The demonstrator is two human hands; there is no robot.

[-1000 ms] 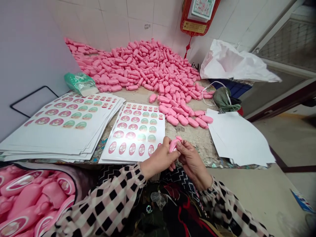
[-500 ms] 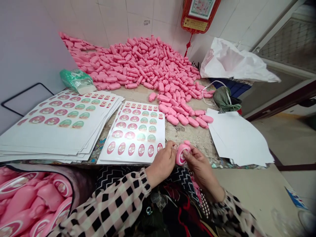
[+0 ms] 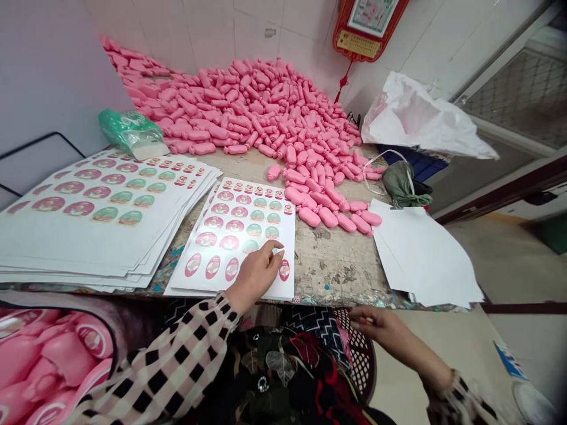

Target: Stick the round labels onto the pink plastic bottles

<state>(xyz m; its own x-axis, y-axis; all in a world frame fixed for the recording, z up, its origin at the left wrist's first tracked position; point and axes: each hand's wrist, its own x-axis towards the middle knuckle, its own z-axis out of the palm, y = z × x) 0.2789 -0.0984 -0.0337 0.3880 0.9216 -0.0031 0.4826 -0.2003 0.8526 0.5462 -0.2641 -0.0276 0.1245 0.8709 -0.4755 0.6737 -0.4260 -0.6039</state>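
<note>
My left hand (image 3: 259, 270) rests on the sheet of stickers (image 3: 224, 283) at the table's front, its thumb and index finger apart beside the lower right stickers. Nothing shows between those fingers. The sheet carries rows of pink and green labels; a red oval sticker (image 3: 284, 270) lies just right of the fingertips. My right hand (image 3: 376, 324) is below the table edge, above a brown perforated basket (image 3: 361, 366). Its fingers stretch left, partly blurred, with no bottle visible in them. Inside the basket, pink shows partly behind my clothing.
A large heap of pink bottles (image 3: 248, 106) covers the table's back, several lying closer. Stacked sticker sheets (image 3: 88, 236) lie left, white papers (image 3: 425, 254) right. A sack of labelled bottles (image 3: 48, 366) stands front left. A green plastic pack (image 3: 133, 133) sits behind the stack.
The labelled pink bottle has left both hands and is no longer in sight. My left hand moved left onto the sticker sheet; my right hand moved down and right, over the basket.
</note>
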